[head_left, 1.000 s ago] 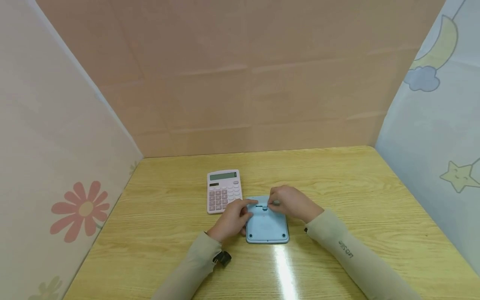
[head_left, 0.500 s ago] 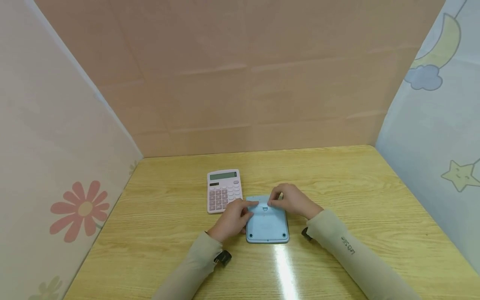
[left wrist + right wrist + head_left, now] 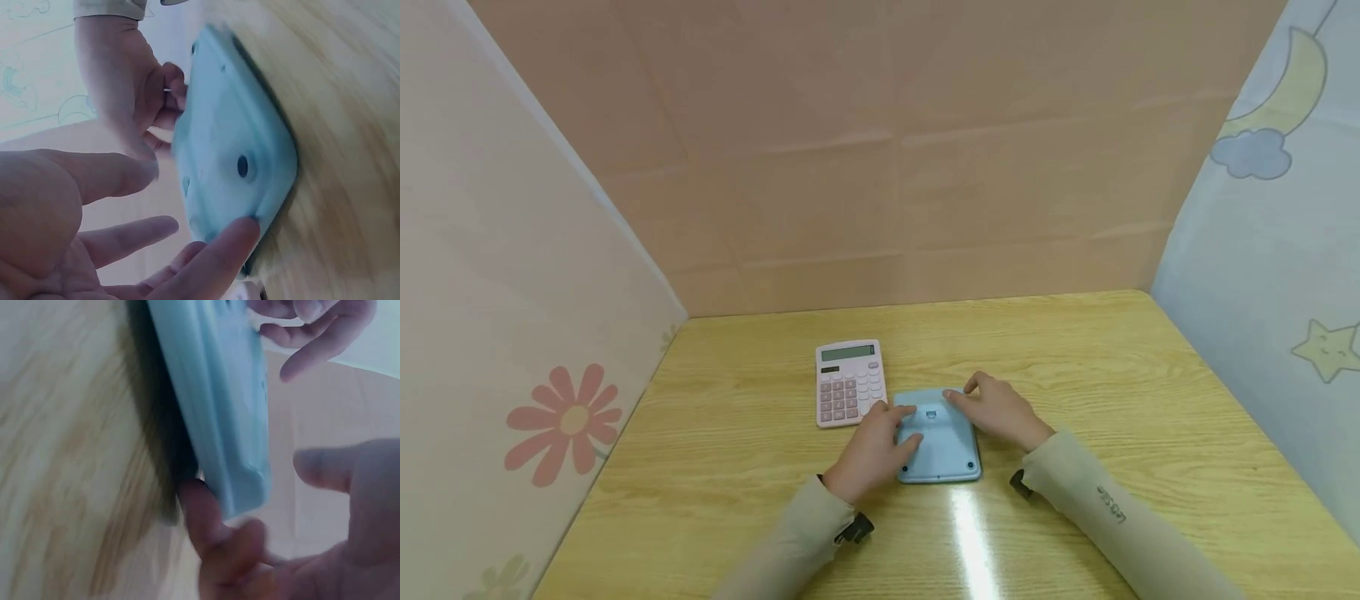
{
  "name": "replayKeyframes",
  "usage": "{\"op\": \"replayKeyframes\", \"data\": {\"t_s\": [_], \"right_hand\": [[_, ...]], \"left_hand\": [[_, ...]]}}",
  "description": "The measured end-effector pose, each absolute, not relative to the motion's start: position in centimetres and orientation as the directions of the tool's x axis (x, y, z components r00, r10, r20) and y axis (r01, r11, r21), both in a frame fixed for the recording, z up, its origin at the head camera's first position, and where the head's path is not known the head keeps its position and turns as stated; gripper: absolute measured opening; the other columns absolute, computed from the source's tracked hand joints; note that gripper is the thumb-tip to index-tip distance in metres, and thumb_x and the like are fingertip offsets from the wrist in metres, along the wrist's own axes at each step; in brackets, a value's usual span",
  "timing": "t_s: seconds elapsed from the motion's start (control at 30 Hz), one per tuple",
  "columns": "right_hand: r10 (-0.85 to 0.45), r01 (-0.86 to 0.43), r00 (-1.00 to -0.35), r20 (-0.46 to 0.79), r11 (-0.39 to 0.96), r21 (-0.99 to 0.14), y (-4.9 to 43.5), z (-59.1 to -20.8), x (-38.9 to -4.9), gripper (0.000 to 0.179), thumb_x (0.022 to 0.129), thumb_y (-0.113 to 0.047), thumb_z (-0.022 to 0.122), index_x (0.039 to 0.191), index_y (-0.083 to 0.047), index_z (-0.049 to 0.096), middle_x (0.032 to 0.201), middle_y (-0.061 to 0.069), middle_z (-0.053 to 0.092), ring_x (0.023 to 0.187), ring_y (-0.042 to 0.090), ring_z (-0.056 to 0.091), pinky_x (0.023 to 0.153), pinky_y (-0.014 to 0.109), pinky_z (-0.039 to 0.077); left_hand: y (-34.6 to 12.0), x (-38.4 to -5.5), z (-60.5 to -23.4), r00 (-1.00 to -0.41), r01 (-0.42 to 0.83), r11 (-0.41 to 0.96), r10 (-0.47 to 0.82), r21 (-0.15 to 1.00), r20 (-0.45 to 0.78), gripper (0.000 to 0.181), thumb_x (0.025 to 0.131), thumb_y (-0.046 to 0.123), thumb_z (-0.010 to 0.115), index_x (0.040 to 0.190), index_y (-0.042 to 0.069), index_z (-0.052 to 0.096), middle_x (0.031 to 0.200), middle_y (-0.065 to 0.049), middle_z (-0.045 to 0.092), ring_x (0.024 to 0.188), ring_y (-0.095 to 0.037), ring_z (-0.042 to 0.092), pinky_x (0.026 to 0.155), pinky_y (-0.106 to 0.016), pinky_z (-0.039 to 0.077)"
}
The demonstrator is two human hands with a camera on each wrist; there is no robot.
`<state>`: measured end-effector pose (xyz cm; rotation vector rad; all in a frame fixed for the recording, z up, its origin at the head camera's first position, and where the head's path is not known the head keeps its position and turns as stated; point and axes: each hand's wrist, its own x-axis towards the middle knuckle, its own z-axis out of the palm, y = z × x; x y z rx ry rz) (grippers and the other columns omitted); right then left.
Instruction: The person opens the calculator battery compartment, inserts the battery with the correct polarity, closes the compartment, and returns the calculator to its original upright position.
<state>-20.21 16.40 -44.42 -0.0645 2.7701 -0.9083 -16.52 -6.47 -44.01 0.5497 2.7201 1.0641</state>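
A light blue calculator (image 3: 938,450) lies back side up on the table, with a small battery-cover latch and round dark feet showing. My left hand (image 3: 867,454) is at its left side, fingers spread. In the left wrist view, one fingertip touches the calculator's edge (image 3: 275,181) while the thumb stands off it. My right hand (image 3: 1000,410) is at the far right corner. In the right wrist view, a fingertip (image 3: 199,497) reaches under the calculator's edge, and the thumb (image 3: 325,467) is apart from it. The keys and display are hidden underneath.
A pink calculator (image 3: 850,379) lies face up just left of the blue one, its display and keys showing. Both rest on a wood-grain table (image 3: 722,467). A brown paper wall (image 3: 895,192) stands behind, with patterned panels on either side.
My right hand has moved from the battery-cover area out to the far right corner. My left fingers have spread apart, the thumb moving away from the index finger. The cover's dark slot no longer shows.
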Motion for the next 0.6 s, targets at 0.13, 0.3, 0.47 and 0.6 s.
{"op": "replayKeyframes", "data": {"t_s": [0.13, 0.3, 0.47, 0.6], "right_hand": [[-0.107, 0.002, -0.985, -0.137, 0.780, -0.625, 16.4, -43.9, -20.1, 0.053, 0.097, -0.045, 0.059, 0.123, 0.001, 0.060, 0.091, 0.008, 0.070, 0.071, 0.017, 0.061, 0.057, 0.031, 0.048], [-0.110, -0.076, -0.994, -0.012, 0.761, -0.644, 16.3, -43.3, -20.0, 0.048, 0.096, -0.034, 0.063, 0.124, 0.006, 0.063, 0.087, 0.007, 0.070, 0.070, 0.016, 0.063, 0.059, 0.031, 0.052], [-0.103, -0.128, -0.992, 0.078, 0.725, -0.677, 16.0, -42.5, -19.8, 0.050, 0.094, -0.031, 0.068, 0.125, 0.008, 0.063, 0.084, 0.007, 0.069, 0.061, 0.014, 0.057, 0.056, 0.029, 0.048], [-0.102, -0.190, -0.980, 0.168, 0.711, -0.677, 15.5, -41.9, -19.4, 0.046, 0.093, -0.029, 0.071, 0.122, 0.006, 0.066, 0.086, 0.007, 0.069, 0.045, 0.010, 0.043, 0.044, 0.024, 0.039]], "left_hand": [[-6.4, -16.6, -44.0, -0.917, 0.267, 0.675, 0.397, 0.688, -0.034, 0.043, 0.097, 0.028, 0.068, 0.132, 0.004, 0.065, 0.100, -0.009, 0.057, 0.077, -0.014, 0.046, 0.062, -0.024, 0.043], [-6.5, -16.9, -44.2, -0.913, 0.259, 0.624, 0.407, 0.738, -0.024, 0.042, 0.099, 0.029, 0.065, 0.133, 0.005, 0.065, 0.101, -0.010, 0.059, 0.080, -0.014, 0.050, 0.064, -0.024, 0.046], [-6.6, -17.3, -44.7, -0.909, 0.232, 0.553, 0.416, 0.800, -0.023, 0.045, 0.100, 0.034, 0.062, 0.136, 0.007, 0.062, 0.108, -0.010, 0.063, 0.090, -0.016, 0.059, 0.073, -0.027, 0.053], [-6.8, -17.6, -44.8, -0.897, 0.142, 0.444, 0.435, 0.885, -0.074, 0.047, 0.101, 0.042, 0.059, 0.139, 0.015, 0.061, 0.120, -0.009, 0.066, 0.098, -0.020, 0.067, 0.080, -0.034, 0.057]]}}
